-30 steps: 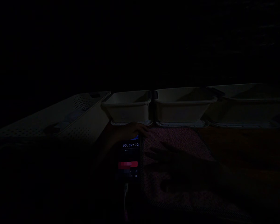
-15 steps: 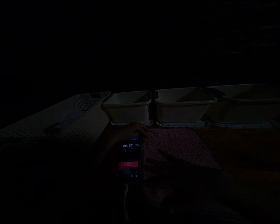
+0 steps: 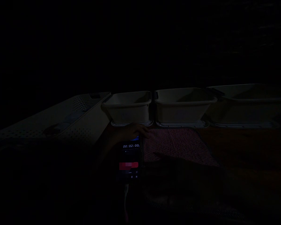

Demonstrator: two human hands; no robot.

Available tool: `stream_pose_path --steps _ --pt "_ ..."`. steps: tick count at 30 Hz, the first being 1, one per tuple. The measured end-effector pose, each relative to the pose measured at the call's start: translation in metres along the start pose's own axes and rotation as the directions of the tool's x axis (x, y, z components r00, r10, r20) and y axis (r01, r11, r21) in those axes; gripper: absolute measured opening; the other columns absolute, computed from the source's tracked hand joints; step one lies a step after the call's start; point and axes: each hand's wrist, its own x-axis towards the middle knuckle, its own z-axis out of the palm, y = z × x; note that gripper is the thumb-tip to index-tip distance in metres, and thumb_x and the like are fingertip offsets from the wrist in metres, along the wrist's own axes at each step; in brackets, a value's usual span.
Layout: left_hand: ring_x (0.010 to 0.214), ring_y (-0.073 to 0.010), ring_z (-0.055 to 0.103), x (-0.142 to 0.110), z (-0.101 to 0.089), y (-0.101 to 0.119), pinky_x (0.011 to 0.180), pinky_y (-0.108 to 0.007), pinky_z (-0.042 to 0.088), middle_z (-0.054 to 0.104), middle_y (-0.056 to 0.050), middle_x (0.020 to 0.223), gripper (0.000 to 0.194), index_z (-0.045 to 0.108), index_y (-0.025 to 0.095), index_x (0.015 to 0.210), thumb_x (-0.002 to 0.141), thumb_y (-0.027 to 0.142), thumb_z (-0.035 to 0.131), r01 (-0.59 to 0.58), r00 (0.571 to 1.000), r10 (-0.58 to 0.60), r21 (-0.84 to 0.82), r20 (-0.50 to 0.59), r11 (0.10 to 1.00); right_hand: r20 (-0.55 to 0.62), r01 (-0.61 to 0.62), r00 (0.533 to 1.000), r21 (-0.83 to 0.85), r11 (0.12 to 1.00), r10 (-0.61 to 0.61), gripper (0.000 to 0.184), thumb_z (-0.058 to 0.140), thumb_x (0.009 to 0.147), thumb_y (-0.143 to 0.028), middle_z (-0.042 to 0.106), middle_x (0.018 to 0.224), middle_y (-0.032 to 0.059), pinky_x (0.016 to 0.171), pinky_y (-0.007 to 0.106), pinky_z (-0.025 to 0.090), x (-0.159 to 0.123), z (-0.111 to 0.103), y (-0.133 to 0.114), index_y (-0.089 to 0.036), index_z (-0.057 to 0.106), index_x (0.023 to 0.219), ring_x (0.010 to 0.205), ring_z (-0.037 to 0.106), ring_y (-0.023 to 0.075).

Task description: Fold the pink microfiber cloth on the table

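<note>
The scene is very dark. My left hand (image 3: 131,131) curls round the top of a phone (image 3: 130,159) whose lit screen reads 00:02:00 with a red bar below. My right hand (image 3: 178,167) is a dim shape hovering low over a pink textured cloth (image 3: 175,142), just right of the phone, fingers stretched towards it. Nothing shows in the right hand.
Three pale plastic tubs stand in a row behind the cloth: a left tub (image 3: 128,107), a middle tub (image 3: 184,106) and a right tub (image 3: 250,104). A perforated pale basket (image 3: 61,120) lies at the left. Brown table surface (image 3: 243,147) shows at the right.
My right hand has dropped lower and slid slightly towards the phone, darkening as it went. The left hand and the phone have stayed put, and the timer reads the same.
</note>
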Motion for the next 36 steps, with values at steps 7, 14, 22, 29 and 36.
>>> stream_pose_path --steps 7,14,22,29,36 --pt "0.111 -0.0140 0.056 0.000 0.000 0.004 0.096 -0.030 0.042 0.060 -0.006 0.121 0.040 0.069 0.021 0.098 0.079 -0.003 0.044 0.007 1.000 -0.007 -0.003 -0.018 1.000 -0.002 0.039 0.999 -0.011 0.999 -0.039 0.036 0.052 0.088 -0.034 0.052 0.125 0.0100 0.093 0.047 0.043 0.001 -0.009 0.008 -0.017 0.053 0.119 0.111 0.052 0.0229" --pt "0.111 -0.0133 0.056 0.000 0.000 0.001 0.097 -0.030 0.040 0.059 -0.005 0.123 0.038 0.069 0.022 0.100 0.082 0.000 0.044 0.039 0.999 -0.039 0.000 0.008 0.999 0.044 0.077 0.996 0.028 0.997 -0.078 0.033 0.053 0.088 -0.035 0.056 0.118 0.0091 0.090 0.045 0.045 0.002 -0.008 -0.006 -0.016 0.056 0.114 0.105 0.055 0.0207" --pt "0.110 -0.0138 0.056 0.002 0.000 0.001 0.095 -0.030 0.042 0.060 -0.006 0.122 0.041 0.069 0.022 0.100 0.079 -0.004 0.044 0.004 1.000 -0.004 0.021 0.009 1.000 0.023 0.043 0.999 0.059 0.997 -0.044 0.030 0.048 0.091 -0.037 0.060 0.111 0.0077 0.088 0.042 0.046 0.001 -0.007 -0.010 -0.014 0.059 0.107 0.101 0.057 0.0185" --pt "0.111 -0.0131 0.056 0.000 -0.002 0.014 0.095 -0.030 0.042 0.060 -0.005 0.122 0.044 0.069 0.021 0.098 0.076 -0.006 0.042 0.040 0.999 -0.040 0.045 -0.001 0.998 -0.011 0.019 1.000 0.039 0.999 -0.019 0.031 0.052 0.089 -0.034 0.056 0.116 0.0089 0.085 0.041 0.049 0.001 -0.007 -0.004 -0.016 0.055 0.115 0.100 0.057 0.0190" --pt "0.111 -0.0131 0.056 0.001 -0.001 0.007 0.096 -0.030 0.041 0.059 -0.003 0.124 0.048 0.070 0.023 0.098 0.073 -0.007 0.042 0.039 0.999 -0.040 0.073 0.010 0.997 0.013 0.068 0.998 0.009 0.998 -0.069 0.030 0.051 0.089 -0.034 0.055 0.118 0.0089 0.087 0.041 0.048 0.002 -0.006 -0.009 -0.017 0.056 0.114 0.101 0.056 0.0189"
